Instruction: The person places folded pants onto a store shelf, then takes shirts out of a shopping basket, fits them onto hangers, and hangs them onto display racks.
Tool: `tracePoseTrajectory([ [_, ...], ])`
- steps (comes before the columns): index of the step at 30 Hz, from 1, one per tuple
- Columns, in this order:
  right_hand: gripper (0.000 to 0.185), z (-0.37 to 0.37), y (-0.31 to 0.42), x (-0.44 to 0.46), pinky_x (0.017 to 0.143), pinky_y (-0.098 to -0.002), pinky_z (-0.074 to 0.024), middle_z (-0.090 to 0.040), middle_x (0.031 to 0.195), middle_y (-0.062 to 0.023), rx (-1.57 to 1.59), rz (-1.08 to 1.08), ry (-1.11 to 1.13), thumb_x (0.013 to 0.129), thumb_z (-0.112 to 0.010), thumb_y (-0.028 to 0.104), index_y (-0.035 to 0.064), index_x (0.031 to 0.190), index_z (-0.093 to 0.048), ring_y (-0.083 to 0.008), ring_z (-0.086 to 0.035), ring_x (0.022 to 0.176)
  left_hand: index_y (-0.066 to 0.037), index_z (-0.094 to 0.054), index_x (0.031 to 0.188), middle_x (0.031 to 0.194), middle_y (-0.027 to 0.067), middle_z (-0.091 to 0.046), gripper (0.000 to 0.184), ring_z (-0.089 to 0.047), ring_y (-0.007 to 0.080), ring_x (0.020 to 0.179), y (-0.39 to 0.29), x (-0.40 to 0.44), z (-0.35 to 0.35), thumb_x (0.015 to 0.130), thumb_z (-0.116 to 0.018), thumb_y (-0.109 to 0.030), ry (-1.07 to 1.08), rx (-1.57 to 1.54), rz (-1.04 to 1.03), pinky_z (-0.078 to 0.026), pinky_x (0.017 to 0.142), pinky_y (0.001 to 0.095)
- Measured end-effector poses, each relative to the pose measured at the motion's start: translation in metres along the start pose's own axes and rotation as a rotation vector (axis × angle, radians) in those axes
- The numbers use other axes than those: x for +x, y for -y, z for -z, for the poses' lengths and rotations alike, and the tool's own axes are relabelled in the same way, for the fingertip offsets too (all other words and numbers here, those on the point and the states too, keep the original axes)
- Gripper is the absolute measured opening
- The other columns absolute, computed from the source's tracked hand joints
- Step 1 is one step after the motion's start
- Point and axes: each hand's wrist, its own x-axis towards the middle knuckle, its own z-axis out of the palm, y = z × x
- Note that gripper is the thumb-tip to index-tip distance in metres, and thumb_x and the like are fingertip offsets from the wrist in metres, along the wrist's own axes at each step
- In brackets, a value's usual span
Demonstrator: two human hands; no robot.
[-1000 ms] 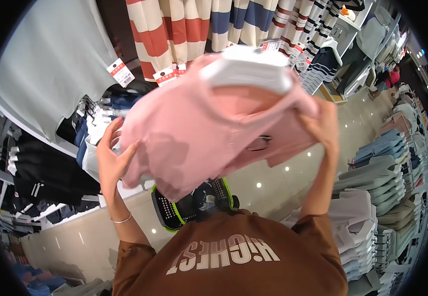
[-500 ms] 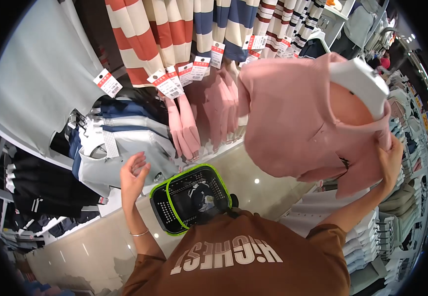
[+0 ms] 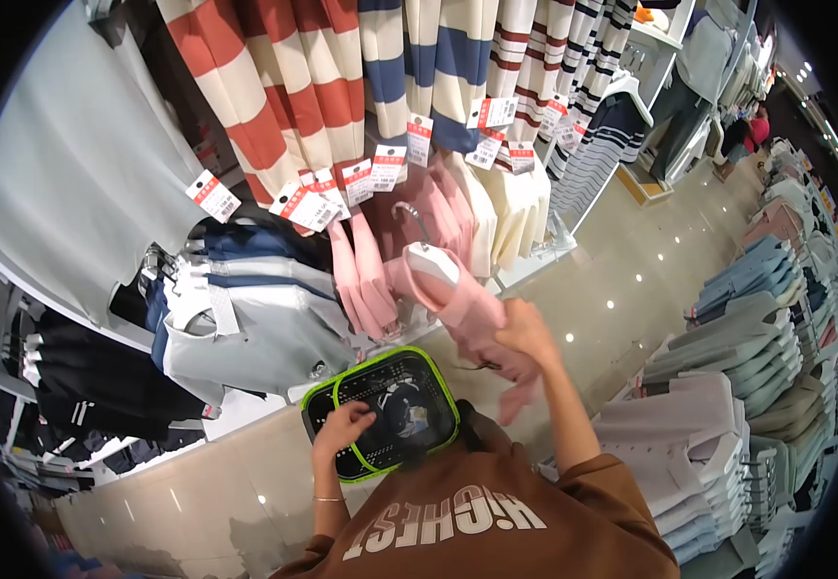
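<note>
My right hand (image 3: 527, 333) is closed on a pink shirt (image 3: 472, 314), which hangs from a white hanger (image 3: 430, 261) with a metal hook. The shirt is bunched and tilted in front of a rack of similar pink shirts (image 3: 443, 217). My left hand (image 3: 343, 427) is over the left part of a black shopping basket (image 3: 390, 365) with a green rim, overlapping its green handle. Its fingers are loosely bent; whether they touch the handle is unclear. A dark item in clear wrapping (image 3: 404, 410) lies inside the basket.
Striped garments (image 3: 317, 87) with price tags (image 3: 308, 207) hang at the back. Grey shirts (image 3: 245, 343) and black clothes (image 3: 100, 386) hang on the left. Racks of pale shirts (image 3: 679, 434) line the right, beside the shiny floor (image 3: 621, 280). Another person (image 3: 755, 130) is far off.
My right hand has brought the pink shirt left and closer to the pink rack, and it looks more bunched. My left hand has moved right and down over the basket.
</note>
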Motion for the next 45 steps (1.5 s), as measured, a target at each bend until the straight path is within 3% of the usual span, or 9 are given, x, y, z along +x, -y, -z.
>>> tracePoseTrajectory([
  [10,0.029,-0.046,0.023,0.144,0.073,-0.0472,-0.0452,-0.057,0.080,-0.0332,0.277,0.093,0.029,0.059,-0.058,0.014,-0.0096,0.076,-0.056,-0.0458,-0.057,0.084,0.000,-0.065,0.092,0.069,0.0076,-0.063,0.028,-0.061,0.0156,0.058,0.123,-0.008,-0.157,0.078,-0.062,-0.024,-0.072,-0.457,0.594,-0.049,0.053,0.0285],
  [14,0.030,-0.045,0.040,0.180,0.072,-0.0478,-0.0449,-0.056,0.079,-0.0347,0.362,0.257,-0.041,0.059,-0.057,0.013,-0.0114,0.076,-0.053,-0.0464,-0.057,0.082,0.000,-0.065,0.074,0.062,0.0052,-0.060,0.018,-0.061,0.0160,0.062,0.124,-0.048,-0.241,0.074,-0.061,-0.018,-0.461,-0.658,0.381,-0.047,0.053,0.0291],
  [16,0.031,-0.053,0.047,0.197,0.070,-0.0478,-0.0450,-0.056,0.075,-0.0340,0.397,0.302,-0.100,0.059,-0.058,0.014,-0.0122,0.075,-0.053,-0.0458,-0.058,0.080,-0.001,-0.063,0.064,0.058,0.0051,-0.057,0.017,-0.061,0.0166,0.064,0.158,-0.053,-0.276,0.072,-0.060,-0.015,-0.355,-0.774,0.526,-0.046,0.053,0.0292],
  [21,0.030,-0.051,0.073,0.242,0.064,-0.0418,-0.0461,-0.057,0.066,-0.0235,0.401,0.315,-0.018,0.059,-0.061,0.015,-0.0103,0.075,-0.055,-0.0295,-0.060,0.066,-0.008,-0.038,0.048,0.051,-0.0047,-0.036,0.029,-0.034,0.0068,0.048,0.060,-0.078,-0.302,0.071,-0.054,-0.016,-0.589,-0.234,0.402,-0.030,0.042,0.0292],
  [22,0.027,-0.049,0.080,0.242,0.063,-0.0402,-0.0459,-0.057,0.067,-0.0200,0.465,0.351,-0.021,0.060,-0.060,0.013,-0.0091,0.075,-0.055,-0.0258,-0.058,0.065,-0.002,-0.058,0.059,0.054,0.0047,-0.055,0.020,-0.049,0.0155,0.049,0.082,-0.079,-0.325,0.075,-0.056,-0.014,-0.657,-1.017,0.656,-0.038,0.045,0.0311],
  [25,0.020,-0.063,0.085,0.258,0.063,-0.0336,-0.0453,-0.058,0.067,-0.0095,0.515,0.492,-0.005,0.065,-0.059,0.011,-0.0047,0.077,-0.058,-0.0173,-0.055,0.064,0.000,-0.067,0.080,0.064,0.0055,-0.061,0.026,-0.055,0.0126,0.056,0.115,-0.083,-0.378,0.079,-0.057,-0.024,-0.753,-0.803,0.719,-0.042,0.048,0.0281],
  [26,0.018,-0.065,0.088,0.258,0.064,-0.0331,-0.0454,-0.059,0.068,-0.0099,0.433,0.425,0.007,0.066,-0.059,0.011,-0.0040,0.076,-0.058,-0.0170,-0.055,0.064,0.001,-0.067,0.084,0.066,0.0061,-0.062,0.027,-0.057,0.0130,0.058,0.120,-0.079,-0.393,0.079,-0.057,-0.024,-0.913,-1.055,0.783,-0.045,0.052,0.0289],
  [28,0.019,-0.101,0.066,0.285,0.067,-0.0335,-0.0461,-0.061,0.071,-0.0109,0.606,0.401,0.080,0.065,-0.063,0.013,-0.0041,0.074,-0.059,-0.0188,-0.057,0.067,0.000,-0.068,0.088,0.069,0.0071,-0.064,0.027,-0.058,0.0134,0.060,0.117,-0.081,-0.396,0.078,-0.059,-0.023,-0.814,-0.948,0.846,-0.047,0.056,0.0291],
  [45,0.048,-0.135,0.022,0.268,0.080,-0.0310,-0.0440,-0.061,0.097,-0.0184,0.604,0.358,0.121,0.064,-0.071,0.014,-0.0117,0.101,-0.054,-0.0236,-0.058,0.085,-0.001,-0.064,0.091,0.069,0.0058,-0.059,0.020,-0.053,0.0123,0.055,0.090,-0.067,-0.371,0.079,-0.058,-0.016,-0.769,-1.129,1.023,-0.043,0.046,0.0265],
])
